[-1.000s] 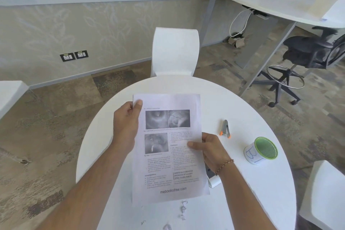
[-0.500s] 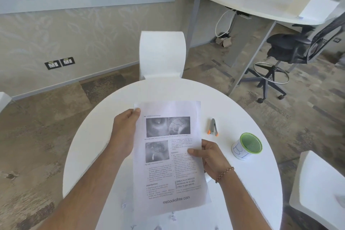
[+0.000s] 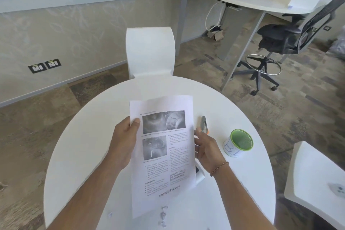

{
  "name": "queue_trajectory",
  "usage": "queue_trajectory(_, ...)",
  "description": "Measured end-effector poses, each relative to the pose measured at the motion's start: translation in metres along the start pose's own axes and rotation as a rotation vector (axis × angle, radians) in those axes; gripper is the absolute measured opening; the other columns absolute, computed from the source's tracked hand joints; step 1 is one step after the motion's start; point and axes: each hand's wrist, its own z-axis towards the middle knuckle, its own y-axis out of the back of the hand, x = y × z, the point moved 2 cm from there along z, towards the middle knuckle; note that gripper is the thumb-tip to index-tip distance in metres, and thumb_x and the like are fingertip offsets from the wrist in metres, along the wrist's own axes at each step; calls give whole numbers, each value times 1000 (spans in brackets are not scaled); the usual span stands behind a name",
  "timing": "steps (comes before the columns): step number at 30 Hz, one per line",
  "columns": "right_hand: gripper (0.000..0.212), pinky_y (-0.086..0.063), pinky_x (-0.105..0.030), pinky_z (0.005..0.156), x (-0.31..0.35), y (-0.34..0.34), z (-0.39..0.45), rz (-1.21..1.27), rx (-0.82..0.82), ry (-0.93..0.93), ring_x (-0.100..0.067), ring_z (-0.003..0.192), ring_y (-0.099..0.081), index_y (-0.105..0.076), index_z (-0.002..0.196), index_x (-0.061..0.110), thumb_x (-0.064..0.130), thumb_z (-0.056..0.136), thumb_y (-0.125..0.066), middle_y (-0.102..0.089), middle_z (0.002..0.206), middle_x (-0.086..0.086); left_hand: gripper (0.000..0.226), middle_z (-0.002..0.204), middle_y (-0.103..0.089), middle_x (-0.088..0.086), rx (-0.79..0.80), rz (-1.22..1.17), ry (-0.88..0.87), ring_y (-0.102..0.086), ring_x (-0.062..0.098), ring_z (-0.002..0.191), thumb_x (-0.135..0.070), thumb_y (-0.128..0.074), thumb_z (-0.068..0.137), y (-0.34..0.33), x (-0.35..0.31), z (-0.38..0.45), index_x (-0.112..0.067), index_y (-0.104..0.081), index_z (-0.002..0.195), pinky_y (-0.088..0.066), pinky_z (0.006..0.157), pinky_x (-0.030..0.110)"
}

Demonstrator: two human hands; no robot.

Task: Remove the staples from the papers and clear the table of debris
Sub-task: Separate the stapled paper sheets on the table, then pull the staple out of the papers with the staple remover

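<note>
Fingers [image 3: 136, 121] on one paper [image 3: 162, 155]

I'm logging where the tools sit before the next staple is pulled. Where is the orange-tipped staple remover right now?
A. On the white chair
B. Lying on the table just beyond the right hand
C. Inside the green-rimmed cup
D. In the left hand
B: the staple remover lies on the white table just past the right hand, untouched, while the left hand holds the printed paper.
</note>
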Motion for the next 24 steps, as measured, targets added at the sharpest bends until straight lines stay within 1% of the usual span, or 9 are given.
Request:
queue_trajectory(3, 33, -55, -36, 64, -2, 21, 30, -155, -271, 87, -25, 75, -68, -70, 102, 2, 34, 95, -63, -73, 96, -17, 27, 111, -71, 18, 26, -9, -37, -65, 20, 92, -26, -47, 105, -6, -2, 1, -19, -72, 99, -54, 91, 49)
queue_trajectory(5, 12, -59, -36, 67, -5, 38, 54, -513, -470, 176, -22, 78, -68, -71, 90, 16, 26, 93, -64, -71, 102, -12, 27, 111, -69, 23, 30, -2, -57, -65, 23, 92, -29, -48, 104, -11, -5, 5, -17, -71, 100, -54, 91, 53)
queue_trajectory(6, 8, -57, -36, 76, -6, 43, 65, -720, -517, 222, -23, 88, -66, -71, 87, 25, 23, 91, -64, -68, 106, -9, 27, 110, -69, 24, 30, 0, -67, -65, 24, 91, -29, -48, 104, -13, -7, 6, -15, -71, 100, -54, 90, 53)
queue_trajectory(8, 18, -42, -31, 94, -11, 53, 86, -1084, -498, 228, -30, 116, -52, -70, 102, 31, 21, 89, -63, -56, 125, -9, 27, 103, -71, 21, 18, -6, -76, -65, 24, 87, -26, -48, 105, -16, -10, 9, -12, -70, 98, -55, 86, 52)
queue_trajectory(10, 40, -34, -41, 107, -16, 59, 98, -1341, -437, 92, -33, 135, -30, -56, 133, 32, 32, 93, -58, -33, 148, -10, 28, 100, -74, 17, 14, -11, -73, -66, 22, 87, -24, -48, 106, -19, -15, 10, -13, -71, 96, -54, 85, 46)
queue_trajectory(12, 56, -30, -48, 111, -17, 62, 104, -1496, -379, -13, -33, 143, -19, -36, 148, 37, 48, 96, -50, -14, 158, -11, 28, 104, -74, 17, 14, -12, -78, -68, 23, 91, -23, -48, 106, -21, -18, 10, -15, -72, 96, -54, 86, 46)
queue_trajectory(14, 61, -30, -49, 111, -20, 64, 110, -1587, -322, -72, -34, 144, -17, -28, 150, 37, 58, 95, -44, -9, 160, -13, 27, 105, -74, 17, 8, -8, -85, -70, 24, 92, -23, -48, 106, -22, -23, 9, -14, -72, 98, -55, 90, 51)
queue_trajectory(20, 51, -38, -46, 99, -25, 63, 108, -1755, -306, -90, -28, 126, -39, -49, 133, 27, 59, 94, -43, -34, 141, -7, 28, 106, -77, 8, -15, -15, -82, -70, 33, 106, -21, -46, 107, -20, -29, 7, -19, -74, 103, -52, 98, 56)
queue_trajectory(24, 33, -46, -41, 89, -30, 57, 95, -1870, -372, -16, -27, 108, -53, -55, 128, 24, 30, 97, -46, -55, 119, -6, 28, 103, -77, 6, -36, -17, -73, -72, 23, 97, -19, -47, 107, -18, -29, 3, -19, -75, 102, -53, 96, 53)
